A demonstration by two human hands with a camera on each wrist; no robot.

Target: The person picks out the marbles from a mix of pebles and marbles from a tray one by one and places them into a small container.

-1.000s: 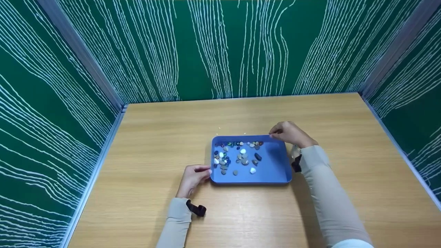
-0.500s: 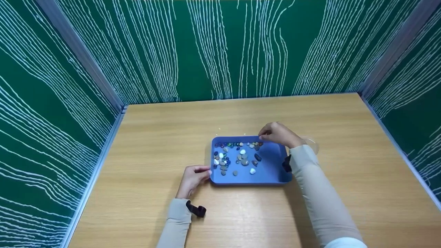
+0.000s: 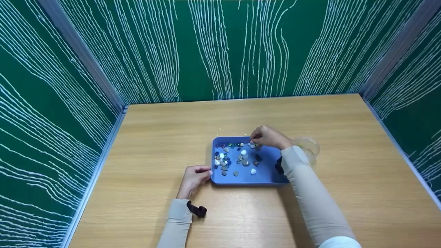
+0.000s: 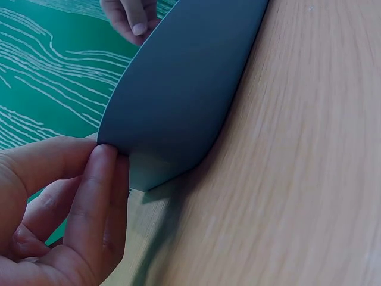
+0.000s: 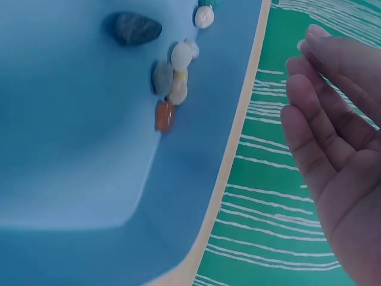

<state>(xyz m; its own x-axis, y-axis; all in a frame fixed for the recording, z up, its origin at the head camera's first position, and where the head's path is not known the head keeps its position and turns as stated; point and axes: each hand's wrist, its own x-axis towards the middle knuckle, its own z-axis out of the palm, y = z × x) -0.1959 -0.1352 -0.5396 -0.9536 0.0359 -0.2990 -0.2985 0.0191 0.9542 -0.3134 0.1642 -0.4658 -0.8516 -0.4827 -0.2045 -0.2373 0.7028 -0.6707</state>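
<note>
A blue tray (image 3: 272, 177) holds pebbles and glass marbles, mostly along its far side and left end. My left hand (image 3: 193, 179) pinches the tray's left rim between thumb and fingers, also seen on the tray wall (image 4: 172, 89) in the left wrist view. My right hand (image 3: 270, 136) is over the tray's far edge, thumb and forefinger pressed together at their tips. A tiny pale bit (image 5: 300, 45) shows at those fingertips; its kind is too small to tell. Below lie a brown-orange stone (image 5: 164, 116), a grey pebble (image 5: 162, 78) and a dark stone (image 5: 137, 28).
A clear round bowl (image 3: 311, 147) with something yellowish inside stands right of the tray, partly behind my right forearm. A few tiny pale bits (image 3: 217, 134) lie on the wooden table (image 3: 165, 137) beyond the tray. Green walls with white lines (image 3: 193, 51) enclose the table.
My right hand has moved left along the tray's far rim, from near its right corner toward the middle, uncovering the clear bowl. The left hand and the tray have stayed in place.
</note>
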